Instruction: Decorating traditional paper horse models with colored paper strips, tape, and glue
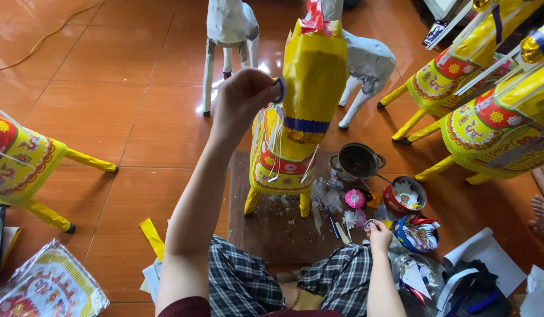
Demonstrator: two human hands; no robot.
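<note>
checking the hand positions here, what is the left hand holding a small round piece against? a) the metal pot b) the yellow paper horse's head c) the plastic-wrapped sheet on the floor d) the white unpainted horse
b, the left hand is raised and pinches a small round piece right at the side of the yellow paper horse, while the right hand is down near the scraps by the lap.

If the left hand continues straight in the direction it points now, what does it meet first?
Probably the yellow paper horse's head: the left hand holds a small round piece almost against its side, though depth is unclear.
</note>
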